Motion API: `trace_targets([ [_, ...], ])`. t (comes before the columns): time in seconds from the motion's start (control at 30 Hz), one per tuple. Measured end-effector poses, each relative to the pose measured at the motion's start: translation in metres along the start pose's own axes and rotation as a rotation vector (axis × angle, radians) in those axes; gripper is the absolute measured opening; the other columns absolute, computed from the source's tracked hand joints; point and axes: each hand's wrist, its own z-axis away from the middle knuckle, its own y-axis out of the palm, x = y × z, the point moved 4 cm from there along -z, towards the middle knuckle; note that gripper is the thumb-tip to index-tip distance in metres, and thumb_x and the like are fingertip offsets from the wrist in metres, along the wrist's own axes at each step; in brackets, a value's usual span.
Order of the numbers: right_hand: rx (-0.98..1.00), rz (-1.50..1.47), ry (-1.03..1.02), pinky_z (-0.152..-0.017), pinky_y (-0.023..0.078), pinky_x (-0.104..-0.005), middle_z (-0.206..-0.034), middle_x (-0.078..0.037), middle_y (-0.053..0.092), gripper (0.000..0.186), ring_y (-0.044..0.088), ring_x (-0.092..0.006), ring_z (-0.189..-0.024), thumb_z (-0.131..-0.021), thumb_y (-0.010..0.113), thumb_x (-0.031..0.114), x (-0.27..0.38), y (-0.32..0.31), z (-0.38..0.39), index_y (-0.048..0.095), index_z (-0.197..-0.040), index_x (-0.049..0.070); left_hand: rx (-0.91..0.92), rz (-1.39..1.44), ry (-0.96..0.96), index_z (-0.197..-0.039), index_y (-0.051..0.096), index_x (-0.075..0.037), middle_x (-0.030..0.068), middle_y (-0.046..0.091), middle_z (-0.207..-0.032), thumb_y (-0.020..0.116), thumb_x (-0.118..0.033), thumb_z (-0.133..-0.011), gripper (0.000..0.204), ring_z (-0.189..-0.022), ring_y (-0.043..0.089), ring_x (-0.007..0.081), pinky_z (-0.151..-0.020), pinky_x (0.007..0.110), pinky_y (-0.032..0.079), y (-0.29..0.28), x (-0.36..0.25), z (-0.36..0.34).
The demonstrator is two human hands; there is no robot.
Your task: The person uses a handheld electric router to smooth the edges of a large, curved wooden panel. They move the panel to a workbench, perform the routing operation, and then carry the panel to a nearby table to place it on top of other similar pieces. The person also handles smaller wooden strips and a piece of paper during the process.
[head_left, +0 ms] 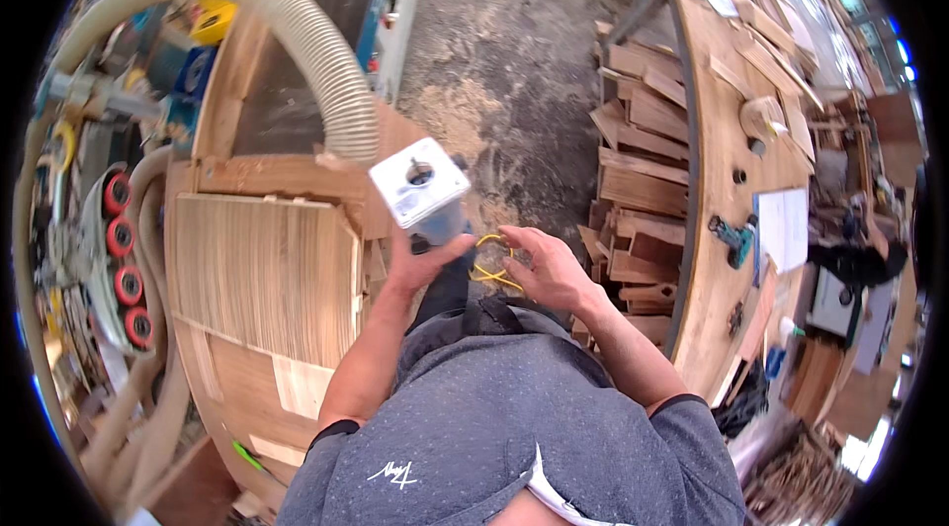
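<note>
My left hand (419, 267) is wrapped round a trim router (431, 224), just in front of my body. Its square white base plate (419, 182), with a round hole in the middle, faces up. Below the plate a see-through housing shows, while the lower body is mostly hidden by my hand. To its right hovers my right hand (550, 267), fingers curved and apart, with nothing visible held in it. A thin yellow cord (492, 276) loops beside its fingertips; whether they touch it I cannot tell.
At left stands a workbench with a striped wood panel (265, 264) and a thick ribbed hose (321, 61) arching over it. Right, a long wooden table (707, 259) carries a teal cordless drill (733, 239) and paper sheets (783, 229). Wood offcuts (643, 185) are stacked beside it.
</note>
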Motion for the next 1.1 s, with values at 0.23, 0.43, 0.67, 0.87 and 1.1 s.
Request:
trace_targets([
  [0.23,0.033,0.186,0.361,-0.101,0.049,-0.0445,-0.123,-0.022,0.066,0.046,0.061,-0.0386,-0.117,-0.093,0.063,0.023,-0.093,0.000,-0.002,0.058,-0.132,0.001,-0.158,-0.233,0.034,-0.123,0.062,-0.002,0.0068,0.066,-0.116,0.094,-0.022,-0.070,0.065,-0.101,0.063,0.0195,-0.090,0.036,0.052,-0.065,0.009,-0.101],
  [0.43,0.061,0.177,0.499,-0.104,0.048,-0.0459,-0.128,-0.023,0.065,0.049,0.060,-0.0383,-0.122,-0.091,0.064,0.026,-0.127,-0.004,-0.007,0.058,-0.134,0.002,-0.170,-0.243,0.027,-0.133,0.055,0.000,0.0108,0.063,-0.121,0.093,-0.022,-0.071,0.077,-0.106,0.061,0.0212,-0.094,0.039,0.050,-0.072,0.027,-0.149],
  [0.67,0.059,0.138,0.550,-0.100,0.049,-0.0476,-0.121,-0.024,0.067,0.046,0.062,-0.0392,-0.117,-0.092,0.062,0.027,-0.171,-0.054,-0.049,0.059,-0.130,0.003,-0.180,-0.266,0.079,-0.135,0.052,0.000,0.0100,0.059,-0.125,0.090,-0.012,-0.074,0.073,-0.112,0.057,0.0199,-0.099,0.038,0.047,-0.040,0.050,-0.207],
  [0.87,0.126,0.031,0.570,-0.102,0.049,-0.0458,-0.127,-0.024,0.066,0.054,0.061,-0.0385,-0.122,-0.091,0.062,0.029,-0.247,-0.112,-0.107,0.057,-0.137,0.003,-0.292,-0.641,-0.013,-0.130,0.046,0.001,0.0132,0.061,-0.112,0.092,-0.029,-0.066,0.084,-0.101,0.060,0.0248,-0.089,0.040,0.050,-0.023,0.055,-0.269],
  [1.1,0.168,-0.179,0.812,-0.098,0.052,-0.0424,-0.121,-0.022,0.070,0.055,0.067,-0.0353,-0.113,-0.086,0.066,0.026,-0.357,-0.250,-0.164,0.060,-0.135,0.001,-0.461,-0.656,-0.197,-0.109,0.061,-0.003,0.0126,0.072,-0.097,0.088,-0.028,-0.066,0.057,-0.088,0.070,0.0240,-0.078,0.039,0.055,-0.007,0.080,-0.311],
])
